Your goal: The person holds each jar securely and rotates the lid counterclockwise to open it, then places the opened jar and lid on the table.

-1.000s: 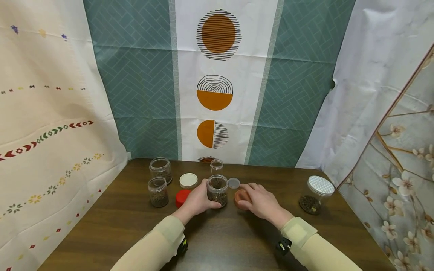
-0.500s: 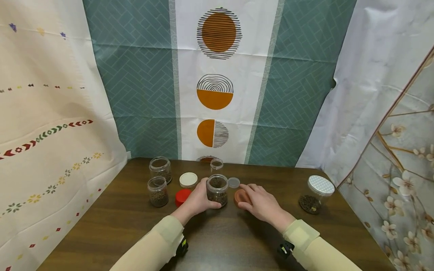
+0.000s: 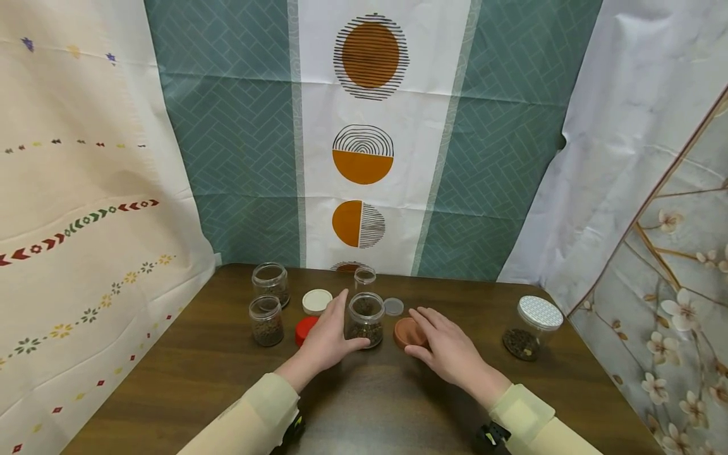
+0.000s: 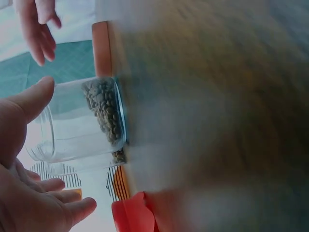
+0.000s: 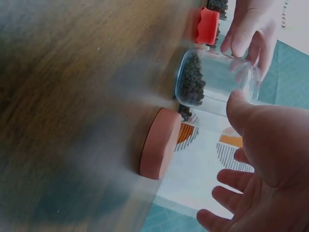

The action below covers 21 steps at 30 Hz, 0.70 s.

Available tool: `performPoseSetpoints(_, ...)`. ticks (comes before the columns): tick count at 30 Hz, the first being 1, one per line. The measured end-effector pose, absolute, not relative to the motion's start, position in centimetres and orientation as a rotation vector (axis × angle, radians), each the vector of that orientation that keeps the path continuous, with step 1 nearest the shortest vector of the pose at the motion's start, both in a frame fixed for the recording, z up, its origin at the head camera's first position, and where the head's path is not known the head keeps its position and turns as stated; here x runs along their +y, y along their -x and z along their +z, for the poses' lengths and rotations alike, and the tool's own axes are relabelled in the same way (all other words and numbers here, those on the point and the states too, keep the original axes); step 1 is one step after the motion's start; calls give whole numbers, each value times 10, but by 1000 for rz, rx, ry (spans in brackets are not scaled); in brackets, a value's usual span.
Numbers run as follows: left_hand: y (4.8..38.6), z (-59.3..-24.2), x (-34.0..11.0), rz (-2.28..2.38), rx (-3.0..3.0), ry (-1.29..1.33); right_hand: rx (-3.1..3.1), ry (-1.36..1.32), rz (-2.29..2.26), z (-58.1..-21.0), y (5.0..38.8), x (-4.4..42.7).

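A clear open jar [image 3: 366, 321], partly filled with small dark pellets, stands upright at the table's middle. My left hand [image 3: 327, 341] is spread at its left side, thumb out in front; the left wrist view shows the fingers straight and apart around the jar [image 4: 79, 116], not gripping it. To the jar's right lies a round terracotta-coloured lid [image 3: 405, 333]. Over that lid's right edge hovers my right hand [image 3: 452, 354], fingers loosely extended. In the right wrist view a gap separates this hand from the lid [image 5: 161, 145].
Two open jars with pellets [image 3: 266, 322] stand at left. Nearby lie a cream lid [image 3: 316, 301] and a red lid [image 3: 304, 330]. A smaller jar [image 3: 364, 278] and a grey lid [image 3: 394, 307] are behind. At right is a jar with a patterned lid [image 3: 531, 325].
My left hand has let go of the jar, its fingers straightening and drawing off to the left. My right hand has lifted off the terracotta-coloured lid and shifted right. Jar and lid stay put.
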<state>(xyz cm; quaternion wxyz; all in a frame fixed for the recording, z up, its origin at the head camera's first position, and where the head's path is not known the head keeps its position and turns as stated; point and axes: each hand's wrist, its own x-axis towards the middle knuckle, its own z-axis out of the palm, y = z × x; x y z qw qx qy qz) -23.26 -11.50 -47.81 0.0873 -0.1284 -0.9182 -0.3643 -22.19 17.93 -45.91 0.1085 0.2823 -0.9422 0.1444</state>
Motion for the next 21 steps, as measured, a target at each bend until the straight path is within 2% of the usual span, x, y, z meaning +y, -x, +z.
performPoseSetpoints(21, 202, -468, -129, -595, -2786, 472, -2646, -824, 283, -454, 198, 201)
